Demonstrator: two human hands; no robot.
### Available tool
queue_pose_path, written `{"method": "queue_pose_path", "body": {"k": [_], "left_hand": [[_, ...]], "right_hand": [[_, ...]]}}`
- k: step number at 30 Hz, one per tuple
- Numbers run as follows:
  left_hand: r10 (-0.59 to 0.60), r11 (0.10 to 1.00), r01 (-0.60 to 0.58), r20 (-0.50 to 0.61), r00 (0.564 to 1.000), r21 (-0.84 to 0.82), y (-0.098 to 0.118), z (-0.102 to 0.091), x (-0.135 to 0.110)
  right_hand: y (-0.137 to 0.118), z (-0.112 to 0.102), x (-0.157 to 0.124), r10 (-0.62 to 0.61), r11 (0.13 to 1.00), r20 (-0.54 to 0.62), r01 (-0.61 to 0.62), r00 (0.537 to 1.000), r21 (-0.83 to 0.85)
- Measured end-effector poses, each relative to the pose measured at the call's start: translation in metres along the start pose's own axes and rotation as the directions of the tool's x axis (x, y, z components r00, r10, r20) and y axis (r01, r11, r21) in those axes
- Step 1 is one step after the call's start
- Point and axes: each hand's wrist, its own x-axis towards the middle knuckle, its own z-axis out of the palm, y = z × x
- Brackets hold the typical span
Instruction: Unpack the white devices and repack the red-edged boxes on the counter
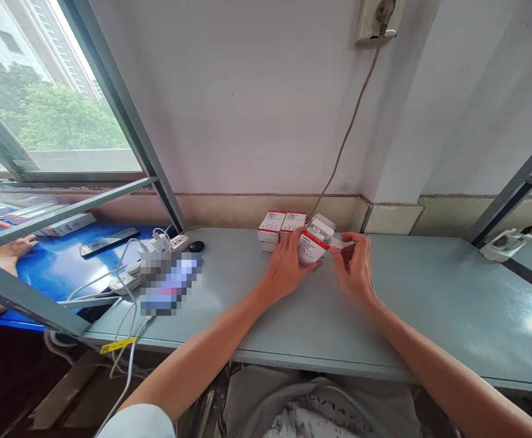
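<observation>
My left hand [288, 266] grips a small red-and-white carton [313, 244] from its left side, fingers and thumb around it. The carton is tilted, and its top end stands open with white flaps up. At its right side my right hand [356, 267] is closed in a pinch on a thin white flap [339, 243]; whether this belongs to the carton or is a loose piece I cannot tell. Just behind my left hand, more red-and-white cartons [271, 226] are stacked side by side against the wall. What lies inside the held carton is hidden.
Left on the grey table [229, 304] are a blurred phone [170, 289], a power strip [126, 278] with white cables and a round black object [196, 246]. Metal frame posts [120, 91] flank the table. Another person's hand [13, 252] rests at a blue table [60, 267].
</observation>
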Motion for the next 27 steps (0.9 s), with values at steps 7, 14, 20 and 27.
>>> {"method": "queue_pose_path", "body": {"k": [7, 14, 20, 27], "left_hand": [[-0.062, 0.996, 0.065, 0.067, 0.996, -0.054, -0.004, 0.0, 0.0], [-0.188, 0.963, 0.216, 0.174, 0.967, -0.163, 0.0, -0.004, 0.002], [-0.19, 0.954, 0.229, 0.2, 0.961, -0.195, 0.004, -0.009, 0.004], [-0.146, 0.967, 0.181, 0.19, 0.971, -0.18, 0.002, -0.011, 0.003]], "right_hand": [[-0.003, 0.0, 0.0, 0.047, 0.997, 0.094, -0.052, 0.994, 0.049], [-0.005, 0.0, 0.0, 0.03, 0.993, 0.217, -0.054, 0.976, 0.105], [-0.001, 0.003, -0.001, -0.015, 0.993, 0.241, -0.013, 0.97, 0.114], [0.003, 0.005, -0.002, -0.025, 0.994, 0.276, -0.005, 0.961, 0.11]]}}
